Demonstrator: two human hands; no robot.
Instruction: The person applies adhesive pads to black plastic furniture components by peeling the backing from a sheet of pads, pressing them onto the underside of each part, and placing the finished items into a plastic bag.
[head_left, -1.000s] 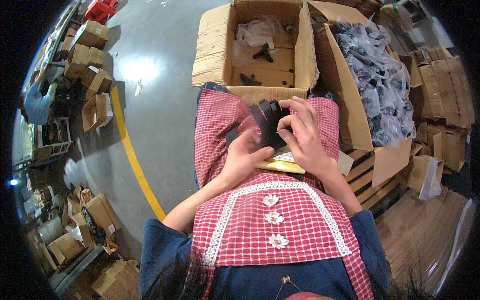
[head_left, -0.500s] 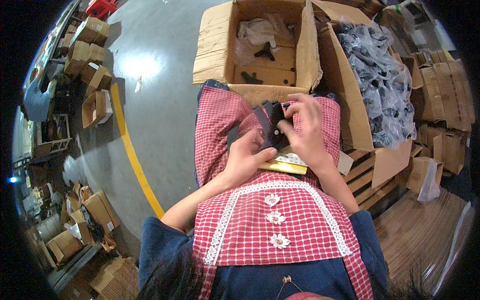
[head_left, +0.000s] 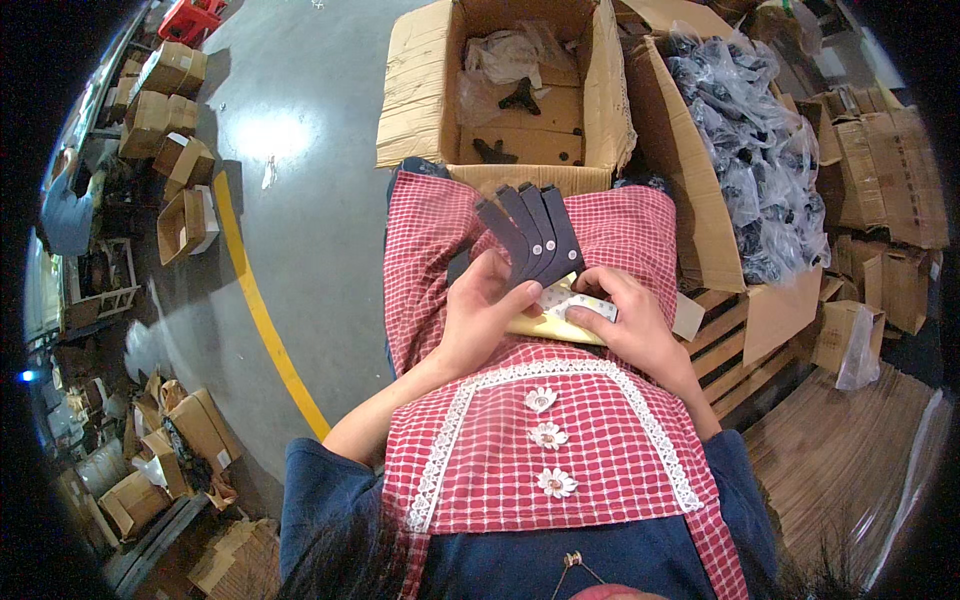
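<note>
Several flat black angled pieces (head_left: 553, 232) are fanned out in my left hand (head_left: 478, 308), pinched at their lower ends. Each visible piece carries a small white round sticker near its bend. Below them lies a sheet of small round stickers (head_left: 556, 297), white with greyish dots, with a folded pale yellow sheet (head_left: 545, 327) under it. My right hand (head_left: 635, 318) is closed on the sticker sheet's right end, thumb on top and fingers curled behind. Both hands are over my lap, in front of the red checked apron.
An open cardboard box (head_left: 612, 120) stands just beyond my knees, holding black three-armed parts (head_left: 521, 97) and clear plastic. To its right, another carton is full of plastic-wrapped dark pieces (head_left: 750, 150). Small boxes (head_left: 180, 225) line the left, past a yellow floor stripe (head_left: 262, 300).
My right hand has come down from the black pieces to the sticker sheet. The pieces are now spread wider in my left hand, with their stickers showing.
</note>
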